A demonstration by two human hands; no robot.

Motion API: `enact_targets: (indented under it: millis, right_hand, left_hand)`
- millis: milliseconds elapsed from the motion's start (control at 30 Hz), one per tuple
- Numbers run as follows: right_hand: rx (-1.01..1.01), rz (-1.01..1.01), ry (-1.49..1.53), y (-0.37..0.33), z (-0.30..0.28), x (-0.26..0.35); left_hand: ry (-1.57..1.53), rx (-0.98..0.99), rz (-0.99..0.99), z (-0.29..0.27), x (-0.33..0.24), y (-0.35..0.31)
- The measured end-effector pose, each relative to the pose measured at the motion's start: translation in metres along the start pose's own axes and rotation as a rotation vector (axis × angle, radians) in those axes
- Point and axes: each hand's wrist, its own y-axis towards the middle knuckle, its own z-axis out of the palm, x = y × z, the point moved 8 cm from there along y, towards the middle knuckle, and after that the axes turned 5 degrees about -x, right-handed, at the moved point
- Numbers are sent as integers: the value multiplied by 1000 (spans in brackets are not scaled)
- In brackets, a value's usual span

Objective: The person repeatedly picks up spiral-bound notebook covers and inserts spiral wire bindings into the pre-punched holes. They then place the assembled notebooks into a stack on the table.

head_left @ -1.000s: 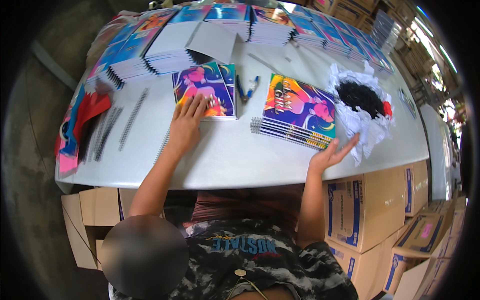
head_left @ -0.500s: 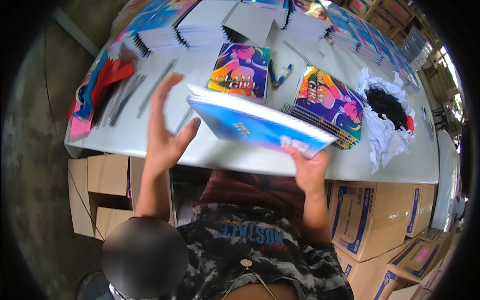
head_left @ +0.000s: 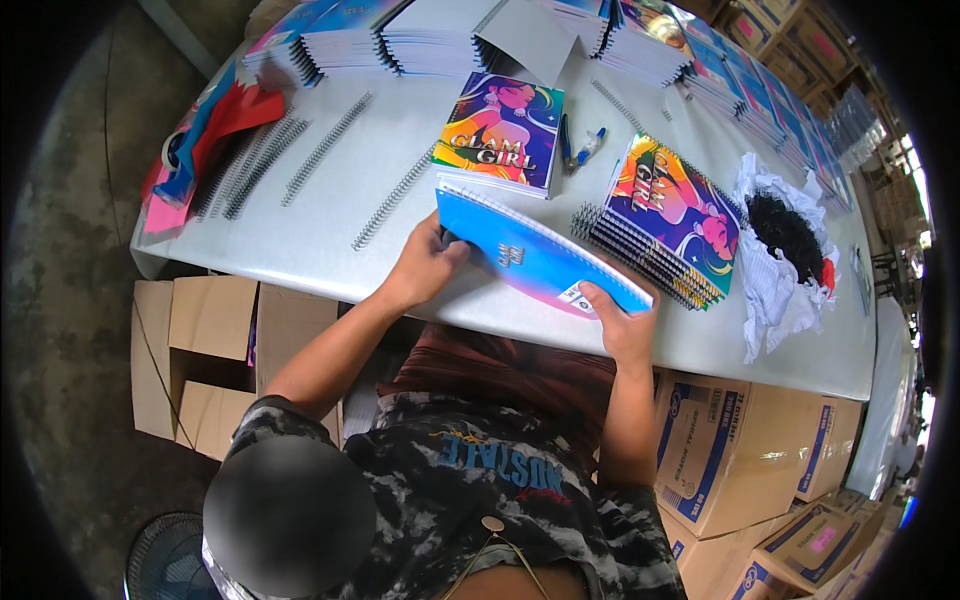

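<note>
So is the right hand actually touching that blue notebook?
Touching. The head view shows it: the right hand grips the blue notebook at its right end, thumb lying across the cover.

Open brown cardboard boxes (head_left: 215, 310): lower left of the frame, flaps spread.
Blue-banded brown cardboard cartons (head_left: 775, 445): stacked at lower right; one bears a pink label.
More brown cartons (head_left: 775, 45): upper right corner.
Round dark mesh cage with bluish rim (head_left: 165, 565): bottom left.
Crumpled white sheet (head_left: 768, 315): right side, tangled black heap (head_left: 782, 230) on it.
Limp red material (head_left: 240, 115): upper left, beside blue and pink pieces.
</note>
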Motion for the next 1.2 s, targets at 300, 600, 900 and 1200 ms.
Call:
enact_targets:
  millis: [300, 600, 900, 1200]
  right_hand:
    - [-146, 171, 167, -7, -2, -25]
    - [-74, 12, 185, 8, 6, 12]
    - [-121, -52, -4, 14, -7, 6]
    - [-1, -65, -11, 14, 0, 7]
  left_hand:
    - [1136, -360, 419, -52, -27, 37]
    - [478, -261, 171, -112, -50, 75]
    - [322, 222, 80, -35, -80, 21]
    - [291, 277, -219, -37, -72, 36]
